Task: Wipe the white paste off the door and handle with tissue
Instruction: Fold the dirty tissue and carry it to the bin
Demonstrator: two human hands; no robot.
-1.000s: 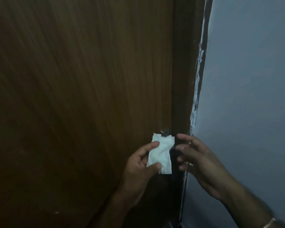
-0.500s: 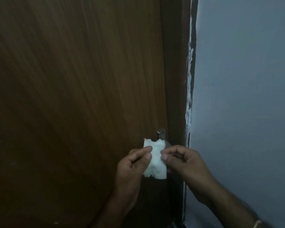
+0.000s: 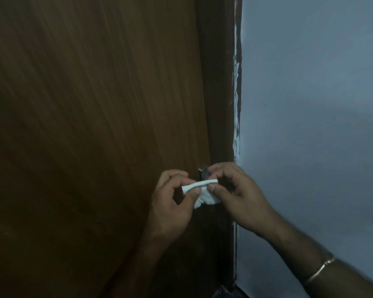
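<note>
- Lower centre of the frame: the left hand (image 3: 170, 203) and right hand (image 3: 237, 196) both pinch the tissue (image 3: 202, 191) between thumb and fingertips, folding it.
- Just behind, a metal handle (image 3: 203, 172) peeks out; paste isn't discernible on it.
- Beyond, the brown door (image 3: 95, 125) fills the left.
- Risk: thin tissue may tear if pulled apart, or smear paste.

Head view, close on door (image 3: 95, 125)
</note>
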